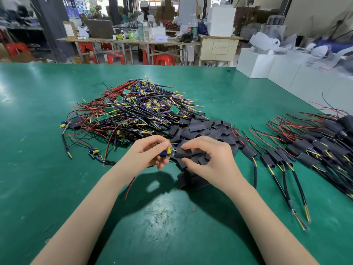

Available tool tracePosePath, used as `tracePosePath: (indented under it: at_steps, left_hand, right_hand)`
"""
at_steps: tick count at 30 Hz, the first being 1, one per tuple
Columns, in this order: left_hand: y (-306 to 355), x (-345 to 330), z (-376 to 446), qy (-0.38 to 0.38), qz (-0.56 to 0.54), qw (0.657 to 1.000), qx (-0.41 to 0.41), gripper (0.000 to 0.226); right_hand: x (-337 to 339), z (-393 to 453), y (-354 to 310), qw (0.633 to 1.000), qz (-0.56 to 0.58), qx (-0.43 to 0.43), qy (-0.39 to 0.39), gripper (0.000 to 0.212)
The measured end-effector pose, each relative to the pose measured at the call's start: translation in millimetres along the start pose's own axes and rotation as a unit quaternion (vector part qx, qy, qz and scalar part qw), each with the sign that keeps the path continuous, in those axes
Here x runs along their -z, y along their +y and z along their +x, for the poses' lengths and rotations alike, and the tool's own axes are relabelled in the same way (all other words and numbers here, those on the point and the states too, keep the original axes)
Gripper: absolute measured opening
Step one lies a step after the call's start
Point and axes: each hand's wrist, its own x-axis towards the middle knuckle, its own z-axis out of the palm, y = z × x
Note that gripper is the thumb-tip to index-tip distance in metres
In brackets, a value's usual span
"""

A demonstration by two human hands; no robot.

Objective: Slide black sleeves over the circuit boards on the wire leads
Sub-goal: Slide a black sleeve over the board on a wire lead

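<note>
A board (167, 152) is pinched by the left hand (148, 153), a sleeve (182, 152) by the right hand (207, 159), over a scuffed green tabletop (38, 150). Red stools (165, 59) are seen behind.

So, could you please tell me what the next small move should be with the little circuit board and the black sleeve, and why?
Probably push the black tubular sleeve leftward over the small circuit board with yellow and blue parts. The left hand pinches the board, the right hand grips the sleeve, and the sleeve's mouth sits right at the board's end, which remains uncovered.
</note>
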Motion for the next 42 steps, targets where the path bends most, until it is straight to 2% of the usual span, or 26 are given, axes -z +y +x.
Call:
tracePosePath:
  at_steps: [4, 7, 17, 23, 27, 33, 38, 42]
  left_hand:
    - [1.3, -1.6, -0.6, -0.001, -0.014, 1.000, 0.000, 0.018]
    - [2.9, -2.4, -1.1, 0.006, -0.013, 1.000, -0.009, 0.019]
    - [2.2, -7.9, -0.2, 0.027, -0.012, 0.999, -0.036, 0.017]
    - [3.7, -11.2, -0.8, 0.043, 0.026, 0.996, -0.076, 0.015]
    - [4.4, -9.9, -0.9, 0.038, 0.048, 0.993, -0.097, 0.010]
    - [2.7, -10.1, -0.7, 0.039, 0.053, 0.995, -0.074, 0.007]
    - [2.3, -11.0, -0.9, 0.040, 0.013, 0.999, -0.012, 0.020]
    - [0.5, -15.6, -0.6, 0.049, 0.022, 0.998, -0.019, 0.009]
  right_hand:
    - [-2.3, -0.8, 0.8, 0.999, -0.028, 0.040, 0.020, 0.023]
    - [-2.9, -1.0, 0.4, 0.999, -0.023, 0.040, 0.028, 0.024]
    - [-2.0, -1.8, 0.7, 0.999, -0.027, 0.042, -0.008, 0.026]
    - [-3.6, -1.6, -4.3, 1.000, -0.003, 0.021, 0.011, 0.024]
    - [-3.3, -0.9, -6.7, 0.999, 0.040, -0.026, 0.026, 0.022]
    - [-4.1, -1.5, -4.8, 1.000, 0.003, 0.008, 0.015, 0.024]
    - [-5.9, -3.1, -2.8, 0.999, -0.010, 0.050, 0.005, 0.024]
    - [-5.9, -3.0, -2.3, 0.999, -0.016, 0.045, -0.001, 0.025]
